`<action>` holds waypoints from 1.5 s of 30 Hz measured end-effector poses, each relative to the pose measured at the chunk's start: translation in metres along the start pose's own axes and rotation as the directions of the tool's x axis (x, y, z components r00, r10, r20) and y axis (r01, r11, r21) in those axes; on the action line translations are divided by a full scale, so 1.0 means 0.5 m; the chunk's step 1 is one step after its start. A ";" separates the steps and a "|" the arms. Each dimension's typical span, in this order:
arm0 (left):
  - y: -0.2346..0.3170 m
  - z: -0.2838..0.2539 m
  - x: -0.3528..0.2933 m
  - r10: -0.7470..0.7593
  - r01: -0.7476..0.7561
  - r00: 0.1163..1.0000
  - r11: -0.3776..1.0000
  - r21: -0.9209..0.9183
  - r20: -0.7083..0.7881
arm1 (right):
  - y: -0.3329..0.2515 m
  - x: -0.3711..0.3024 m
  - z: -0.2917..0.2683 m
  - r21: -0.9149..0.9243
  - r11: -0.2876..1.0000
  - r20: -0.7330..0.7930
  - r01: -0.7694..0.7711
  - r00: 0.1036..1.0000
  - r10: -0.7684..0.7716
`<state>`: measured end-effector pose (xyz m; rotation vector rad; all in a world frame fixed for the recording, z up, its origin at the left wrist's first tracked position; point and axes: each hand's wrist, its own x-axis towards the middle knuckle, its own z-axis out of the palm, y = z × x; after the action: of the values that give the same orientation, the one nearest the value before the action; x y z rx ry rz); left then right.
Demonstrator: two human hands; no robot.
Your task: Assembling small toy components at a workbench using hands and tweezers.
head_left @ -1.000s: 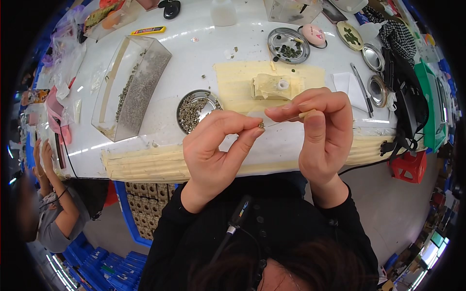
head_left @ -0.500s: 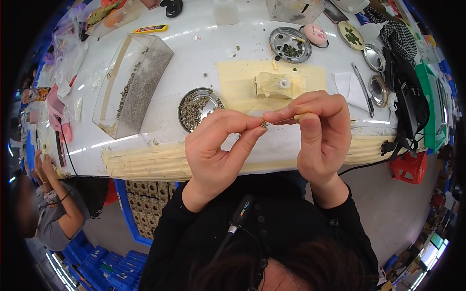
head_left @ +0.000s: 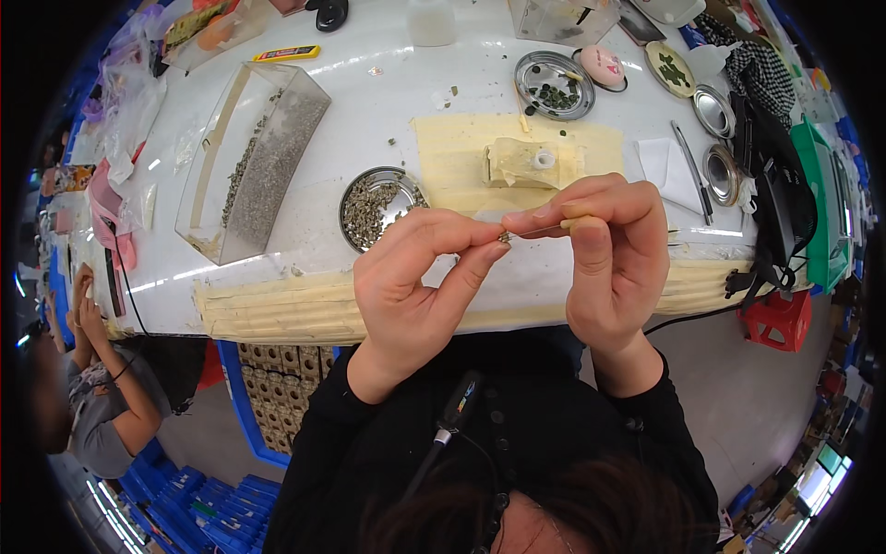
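Observation:
My left hand [head_left: 415,291] pinches a tiny metallic piece [head_left: 504,237] between thumb and forefinger, above the table's front edge. Facing it, my right hand [head_left: 614,263] is closed on a thin needle-like tool with a pale yellow end [head_left: 574,222]. The tool's fine shaft reaches left to the small piece, where the fingertips of both hands meet. Whether the tip is in the piece or only touches it is too small to tell. Behind my left hand stands a round metal dish [head_left: 355,217] of similar small metallic pieces.
Beyond my hands, a tape-wrapped block [head_left: 508,164] sits on yellowish paper [head_left: 443,138]. A clear bin of small parts [head_left: 300,120] stands left; a metal dish with dark green bits [head_left: 581,103] lies farther back. Right are tweezers [head_left: 690,171] and a red stool [head_left: 777,321]. Another person [head_left: 120,406] works at left.
My hands hold nearly the same pose, with only a very slight shift. At the far left, the other person's hands have moved.

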<state>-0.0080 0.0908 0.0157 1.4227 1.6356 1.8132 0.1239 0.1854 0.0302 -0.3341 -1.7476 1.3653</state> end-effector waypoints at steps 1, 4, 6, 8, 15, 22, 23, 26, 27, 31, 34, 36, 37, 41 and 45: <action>-0.001 0.000 0.000 0.000 0.000 1.000 1.000 -0.002 0.000 | 0.001 0.000 0.000 -0.003 1.000 0.000 0.000 1.000 0.000; -0.003 -0.001 0.000 -0.003 0.003 1.000 1.000 -0.003 0.000 | 0.004 0.001 0.001 0.013 1.000 -0.002 0.016 1.000 -0.016; -0.004 -0.001 0.000 -0.003 0.003 1.000 1.000 0.001 0.001 | -0.004 0.006 0.006 0.188 0.982 -0.117 -0.026 0.992 0.049; -0.002 -0.003 -0.001 -0.001 0.001 1.000 1.000 0.015 -0.003 | -0.004 0.010 0.001 0.140 0.990 -0.196 -0.013 0.980 0.041; -0.004 -0.003 -0.007 0.008 -0.008 1.000 1.000 -0.001 -0.003 | 0.035 0.053 -0.034 -0.654 0.748 -0.193 0.109 0.933 -0.305; -0.006 -0.001 -0.007 0.064 -0.065 0.994 0.998 -0.002 -0.087 | 0.023 0.037 -0.030 -0.804 0.586 -0.074 0.102 0.960 -0.269; -0.005 -0.002 -0.008 0.074 -0.074 0.994 0.997 0.011 -0.086 | 0.009 0.028 -0.023 -0.667 0.743 -0.064 0.061 0.988 -0.138; -0.012 -0.007 -0.011 0.111 -0.108 0.991 0.993 0.035 -0.069 | -0.011 0.006 -0.006 -0.212 0.962 0.078 -0.175 0.978 0.195; -0.011 -0.008 -0.011 0.126 -0.123 0.990 0.991 0.058 -0.061 | -0.006 0.000 -0.005 -0.095 0.961 0.128 -0.260 0.954 0.270; -0.004 -0.010 -0.008 0.171 -0.164 0.984 0.979 0.120 -0.044 | 0.000 -0.007 0.000 0.105 0.909 0.180 -0.403 0.907 0.381; 0.002 -0.012 -0.007 0.156 -0.151 0.987 0.980 0.128 -0.029 | 0.000 -0.005 -0.001 0.196 0.879 0.185 -0.434 0.897 0.402; 0.002 -0.014 -0.008 0.132 -0.130 0.991 0.986 0.109 -0.011 | 0.003 -0.004 -0.002 0.216 0.867 0.188 -0.448 0.891 0.414; 0.001 -0.016 -0.008 0.120 -0.119 0.993 0.989 0.091 0.003 | 0.006 -0.005 -0.002 0.208 0.868 0.182 -0.451 0.890 0.419; -0.004 -0.012 -0.010 0.137 -0.138 0.990 0.989 0.054 0.021 | 0.003 -0.007 -0.006 0.319 0.756 0.272 -0.571 0.820 0.504; 0.007 -0.014 -0.009 0.151 -0.153 0.988 0.981 0.116 0.028 | 0.013 -0.009 -0.010 0.364 0.739 0.286 -0.566 0.823 0.490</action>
<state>-0.0106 0.0824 0.0178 1.6521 1.6912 1.8027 0.1288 0.1880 0.0225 -0.4994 -1.4652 2.2174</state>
